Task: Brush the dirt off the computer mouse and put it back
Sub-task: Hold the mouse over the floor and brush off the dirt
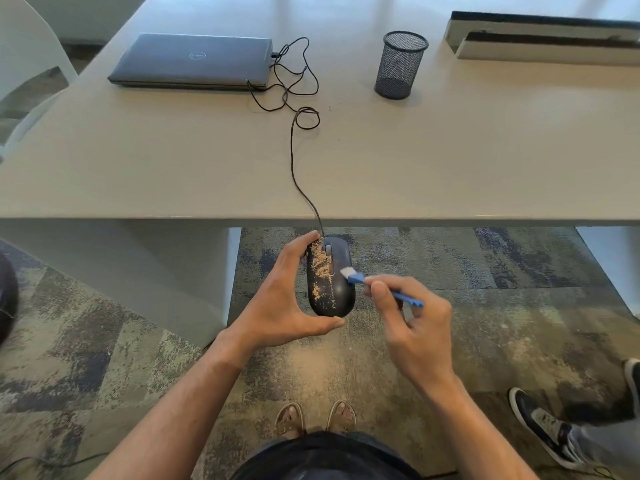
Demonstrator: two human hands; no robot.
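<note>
Now, bristles on the mouse!
Left hand [282, 299] grip clamps the dirt-speckled mouse [330, 277] at centre frame, below the counter [450, 161] edge; right hand [414, 327] pinches the blue brush [381, 289], bristles touching it.

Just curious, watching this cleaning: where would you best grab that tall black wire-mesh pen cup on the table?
Grip the black wire-mesh pen cup around its round wall, about mid-height, coming from the near table edge. It stands upright with nothing close beside it, so both sides are free for fingers.

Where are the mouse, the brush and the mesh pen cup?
mouse [341, 289]: head view, clean right half of its back.
brush [398, 295]: head view, blue handle.
mesh pen cup [400, 65]: head view, outer wall.
</note>
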